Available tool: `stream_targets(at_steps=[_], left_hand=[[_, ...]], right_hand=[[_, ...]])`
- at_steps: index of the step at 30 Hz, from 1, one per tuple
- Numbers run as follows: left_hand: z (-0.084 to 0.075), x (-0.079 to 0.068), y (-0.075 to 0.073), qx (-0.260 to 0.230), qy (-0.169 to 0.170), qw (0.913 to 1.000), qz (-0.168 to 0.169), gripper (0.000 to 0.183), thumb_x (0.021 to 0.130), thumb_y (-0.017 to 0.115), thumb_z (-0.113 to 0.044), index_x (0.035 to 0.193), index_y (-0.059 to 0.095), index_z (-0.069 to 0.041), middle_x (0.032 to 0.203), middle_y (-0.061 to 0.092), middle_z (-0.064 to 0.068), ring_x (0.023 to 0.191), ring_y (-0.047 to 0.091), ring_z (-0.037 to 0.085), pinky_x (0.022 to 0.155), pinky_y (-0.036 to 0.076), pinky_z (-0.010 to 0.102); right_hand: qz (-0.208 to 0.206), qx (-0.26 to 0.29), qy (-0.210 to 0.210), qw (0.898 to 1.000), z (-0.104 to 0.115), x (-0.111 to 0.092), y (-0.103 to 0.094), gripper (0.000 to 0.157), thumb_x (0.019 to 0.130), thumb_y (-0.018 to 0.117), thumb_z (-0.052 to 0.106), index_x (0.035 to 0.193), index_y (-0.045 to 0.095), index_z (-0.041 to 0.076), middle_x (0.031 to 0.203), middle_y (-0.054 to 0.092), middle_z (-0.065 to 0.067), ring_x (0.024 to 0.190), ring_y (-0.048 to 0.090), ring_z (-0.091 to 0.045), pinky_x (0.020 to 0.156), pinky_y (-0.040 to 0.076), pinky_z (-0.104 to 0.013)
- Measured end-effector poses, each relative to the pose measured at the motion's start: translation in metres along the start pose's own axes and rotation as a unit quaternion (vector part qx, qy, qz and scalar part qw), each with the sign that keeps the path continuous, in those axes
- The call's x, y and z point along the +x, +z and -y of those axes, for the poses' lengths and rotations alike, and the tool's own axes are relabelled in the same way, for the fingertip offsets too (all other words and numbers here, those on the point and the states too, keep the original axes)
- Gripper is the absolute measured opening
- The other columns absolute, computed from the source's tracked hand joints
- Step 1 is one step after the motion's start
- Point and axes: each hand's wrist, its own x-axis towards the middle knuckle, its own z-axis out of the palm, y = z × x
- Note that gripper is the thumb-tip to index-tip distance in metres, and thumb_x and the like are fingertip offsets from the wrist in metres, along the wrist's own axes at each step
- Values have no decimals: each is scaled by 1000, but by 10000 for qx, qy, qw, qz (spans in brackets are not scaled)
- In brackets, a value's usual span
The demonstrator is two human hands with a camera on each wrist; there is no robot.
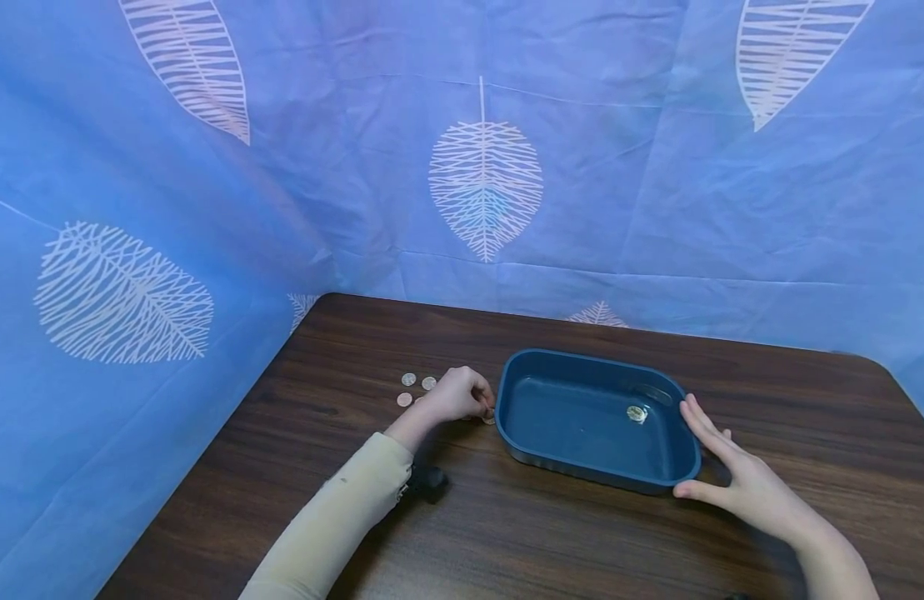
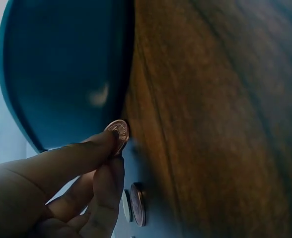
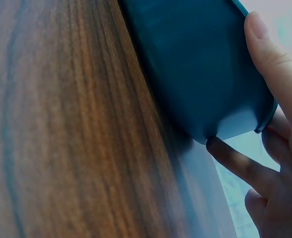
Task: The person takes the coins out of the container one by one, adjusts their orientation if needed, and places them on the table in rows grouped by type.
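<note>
Between thumb and fingertips, my left hand [image 1: 462, 393] pinches a copper-coloured coin [image 2: 118, 135]. It holds the coin beside the left end of a dark blue rectangular tray [image 1: 581, 475], low over the table. One shiny coin [image 1: 636, 414] lies inside the tray, toward its right end. My right hand [image 1: 754, 483] touches the tray's right end with spread fingers, the thumb at the near corner. In the right wrist view, the thumb [image 3: 275, 59] and extended fingers [image 3: 243, 163] rest against the tray's outer wall [image 3: 200, 64].
Several loose coins, among them a silvery coin [image 1: 408, 379] and a copper-toned coin [image 1: 405, 400], lie left of my left hand. A dark wood-grain table [image 1: 551, 533] carries everything. Blue cloth [image 1: 342, 167] with white leaf prints hangs behind and to the left.
</note>
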Motion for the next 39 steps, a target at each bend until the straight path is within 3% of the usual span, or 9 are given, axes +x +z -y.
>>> stream_targets(at_steps=[6,11,20,24,28,31,34,37,39], left_hand=[[0,1,4,329,-63,9994,-40,10,76,76,3,76,71,-6,70,67,-1,64,58,5,58,46,19],[-1,1,6,438,-112,9989,-101,12,77,74,5,77,70,-6,70,66,0,65,58,8,60,46,21],[-4,5,-4,9,-291,9981,-547,6,84,68,4,86,70,-2,76,65,1,68,59,10,61,49,22],[-18,11,-14,-315,-230,9946,-963,5,85,70,0,90,71,-2,79,65,1,72,61,11,65,50,21],[-35,19,-16,-590,-143,9922,-1087,7,86,70,-3,93,71,-1,81,65,2,75,61,13,67,50,21],[-45,24,-11,-678,-106,9924,-1024,11,86,70,-3,96,70,1,81,64,2,75,60,12,67,50,21],[-53,30,-4,-800,-8,9918,-996,11,86,71,-4,96,70,1,80,65,1,73,59,10,65,49,20],[-66,40,5,-913,173,9917,-887,11,86,71,-5,95,71,0,80,65,-1,72,59,7,64,49,19],[-79,48,13,-985,285,9921,-723,11,86,71,-5,96,71,0,80,65,-1,72,59,6,64,48,19]], right_hand=[[28,49,31,10000,2,0,0,99,84,74,22,155,5,24,159,-8,7,138,2,-31,110,-9,-46],[63,146,12,9999,1,1,-1,98,84,75,22,155,7,23,159,-8,6,135,4,-52,107,-9,-59],[66,117,40,9999,1,3,-3,95,83,75,24,155,13,21,159,-7,5,133,6,-60,105,-5,-65],[86,118,65,9999,1,3,-5,94,84,75,24,155,14,21,159,-7,6,133,6,-60,104,-6,-65],[107,107,92,9998,-1,2,-6,93,84,75,25,155,14,21,159,-7,7,132,8,-60,105,-6,-62],[95,42,55,9999,-2,2,-5,93,84,75,25,155,15,21,159,-6,7,135,9,-52,108,-6,-55],[77,-54,-33,10000,-3,1,-4,92,84,74,25,155,15,20,159,-6,7,141,6,-22,111,-6,-46],[36,-128,-123,9998,-4,1,-4,92,84,74,24,155,15,20,159,-5,7,130,2,11,112,-7,-36],[25,-135,-166,9998,-5,1,-5,93,84,74,23,155,15,20,159,-6,7,125,2,19,112,-7,-33]])
